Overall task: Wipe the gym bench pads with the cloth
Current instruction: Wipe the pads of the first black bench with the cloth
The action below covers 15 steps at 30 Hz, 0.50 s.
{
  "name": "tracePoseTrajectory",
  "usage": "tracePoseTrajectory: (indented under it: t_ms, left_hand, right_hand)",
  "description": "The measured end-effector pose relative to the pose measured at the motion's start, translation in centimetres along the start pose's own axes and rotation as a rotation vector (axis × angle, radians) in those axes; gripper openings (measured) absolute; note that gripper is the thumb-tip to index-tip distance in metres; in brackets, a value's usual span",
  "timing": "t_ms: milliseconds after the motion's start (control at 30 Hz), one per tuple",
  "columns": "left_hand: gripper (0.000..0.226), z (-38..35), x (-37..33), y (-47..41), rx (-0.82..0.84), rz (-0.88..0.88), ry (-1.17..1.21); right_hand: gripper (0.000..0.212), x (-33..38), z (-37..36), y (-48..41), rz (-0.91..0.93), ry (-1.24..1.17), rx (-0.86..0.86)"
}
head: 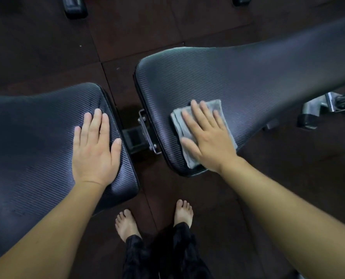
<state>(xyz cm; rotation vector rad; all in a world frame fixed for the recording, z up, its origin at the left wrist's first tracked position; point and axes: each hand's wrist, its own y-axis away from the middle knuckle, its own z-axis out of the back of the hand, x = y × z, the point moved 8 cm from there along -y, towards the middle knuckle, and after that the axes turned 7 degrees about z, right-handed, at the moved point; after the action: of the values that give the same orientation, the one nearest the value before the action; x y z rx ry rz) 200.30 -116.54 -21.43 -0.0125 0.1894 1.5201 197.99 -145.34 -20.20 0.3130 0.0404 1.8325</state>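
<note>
Cloth (pixel 201 133) lies flat under the spread, unclenched right hand (pixel 205 135) near the right pad's (pixel 248 81) end; left hand (pixel 95 150), also flat, braces the left pad (pixel 36 137). Press evenly and overlap strokes.

- Dark rubber floor tiles (pixel 139 27) fill the background, with thin seams running between them.
- A silver metal bracket (pixel 145 129) with bolt heads stands upright at mid-frame.
- A black ribbed block (pixel 132 137) sits just left of the bracket, low against the floor.
- A silver metal frame (pixel 328 101) with a bolted joint shows at the right edge.
- A black end cap (pixel 307 120) rests on the floor near that frame.
- Two black feet of other equipment sit at the top, one on the left (pixel 76 7) and one on the right (pixel 242 0), both cut off by the edge.
- Two bare feet stand on the tiles, the left foot (pixel 126 226) slightly behind the right foot (pixel 183 213).
- Dark trousers (pixel 167 256) cover both ankles.
</note>
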Motion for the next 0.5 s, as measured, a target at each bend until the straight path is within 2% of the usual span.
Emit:
tracePoseTrajectory:
  t_ms: [67,200,300,433,500]
  left_hand:
    - [0.069,0.1,-0.1,0.0,-0.003,-0.001,-0.001]
    - [0.069,0.0,-0.1,-0.2,0.006,-0.003,-0.01]
    - [0.069,-0.1,-0.1,-0.1,0.009,0.0,-0.022]
    - [0.069,0.0,-0.2,0.0,0.007,-0.005,-0.024]
    - [0.069,0.2,-0.3,0.0,-0.001,-0.008,-0.012]
  right_hand:
    - [0.071,-2.3,0.2,1.4,0.044,0.006,-0.007]
    - [0.071,-8.1,1.5,-0.7,-0.238,-0.037,-0.044]
    - [0.081,-5.4,0.6,0.0,-0.349,-0.042,-0.039]
    - [0.089,2.4,-2.1,4.4,-0.196,-0.012,0.004]
    - [0.087,2.6,-2.3,5.2,-0.099,-0.002,0.007]
